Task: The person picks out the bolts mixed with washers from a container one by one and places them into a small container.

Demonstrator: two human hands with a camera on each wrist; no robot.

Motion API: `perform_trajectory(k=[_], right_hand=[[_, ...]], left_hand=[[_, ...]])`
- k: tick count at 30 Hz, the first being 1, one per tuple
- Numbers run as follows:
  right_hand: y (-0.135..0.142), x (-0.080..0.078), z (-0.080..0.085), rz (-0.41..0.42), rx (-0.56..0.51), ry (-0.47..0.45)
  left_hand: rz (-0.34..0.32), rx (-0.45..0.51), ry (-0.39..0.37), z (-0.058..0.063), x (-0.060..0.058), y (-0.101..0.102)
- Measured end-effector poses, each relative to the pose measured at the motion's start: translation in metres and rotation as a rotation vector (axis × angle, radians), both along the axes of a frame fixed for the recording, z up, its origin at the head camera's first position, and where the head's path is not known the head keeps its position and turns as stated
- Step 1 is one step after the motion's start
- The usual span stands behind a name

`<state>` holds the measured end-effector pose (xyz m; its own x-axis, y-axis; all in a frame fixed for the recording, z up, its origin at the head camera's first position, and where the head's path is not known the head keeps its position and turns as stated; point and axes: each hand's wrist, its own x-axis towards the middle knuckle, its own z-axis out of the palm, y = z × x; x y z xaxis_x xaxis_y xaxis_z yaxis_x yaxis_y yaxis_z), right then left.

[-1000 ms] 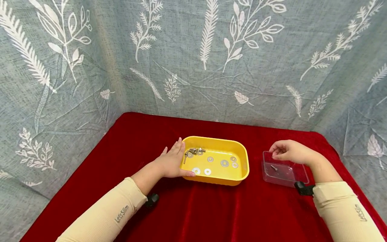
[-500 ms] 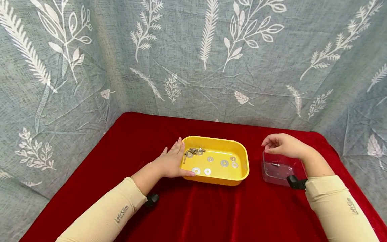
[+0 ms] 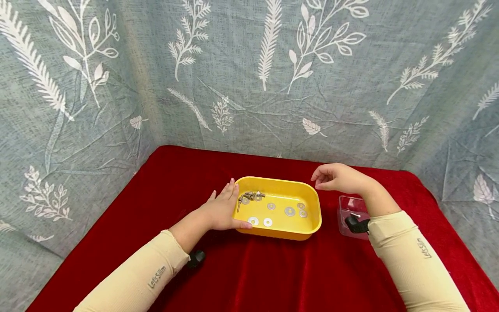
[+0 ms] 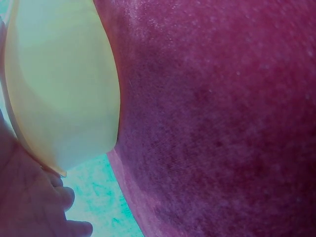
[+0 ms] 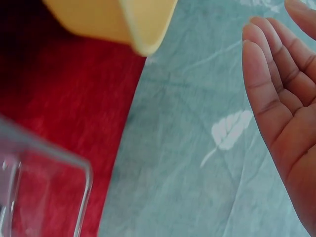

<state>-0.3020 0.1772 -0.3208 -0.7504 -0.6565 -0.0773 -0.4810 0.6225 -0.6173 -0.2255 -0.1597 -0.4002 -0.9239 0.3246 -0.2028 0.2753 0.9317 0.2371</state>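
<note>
A yellow bin stands mid-table with several flat metal washers spread over its floor. A cluster of metal bolts lies at its left end. My left hand rests against the bin's left end, fingers extended along the side and thumb at the near rim. Off the bin's far right corner hovers my right hand, its fingers gently bent, with nothing seen in them in the right wrist view. Below the right wrist sits a clear plastic box with a small bolt inside, partly hidden by the forearm.
Red velvet cloth covers the table. A grey-green curtain with white leaf prints hangs behind and along the sides. Black straps with small camera units sit on both wrists.
The right hand has lifted away from the clear box and moved left to the yellow bin's far right corner. A bolt stays in the clear box. The left hand has not moved.
</note>
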Motion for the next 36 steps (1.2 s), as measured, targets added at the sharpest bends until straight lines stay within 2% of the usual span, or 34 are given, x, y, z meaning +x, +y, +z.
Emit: perform_trajectory(k=[8, 22, 29, 36], right_hand=[[-0.027, -0.004, -0.002, 0.027, 0.013, 0.007], [-0.066, -0.012, -0.017, 0.086, -0.015, 0.003], [-0.086, -0.016, -0.022, 0.12, -0.041, -0.004], [-0.099, -0.022, -0.033, 0.15, -0.02, -0.007]], left_hand=[[0.0, 0.008, 0.002, -0.001, 0.001, 0.0], [-0.004, -0.001, 0.021, -0.002, -0.002, 0.0], [0.004, 0.004, -0.007, 0.001, -0.002, 0.0], [0.006, 0.001, -0.009, 0.0, -0.002, 0.0]])
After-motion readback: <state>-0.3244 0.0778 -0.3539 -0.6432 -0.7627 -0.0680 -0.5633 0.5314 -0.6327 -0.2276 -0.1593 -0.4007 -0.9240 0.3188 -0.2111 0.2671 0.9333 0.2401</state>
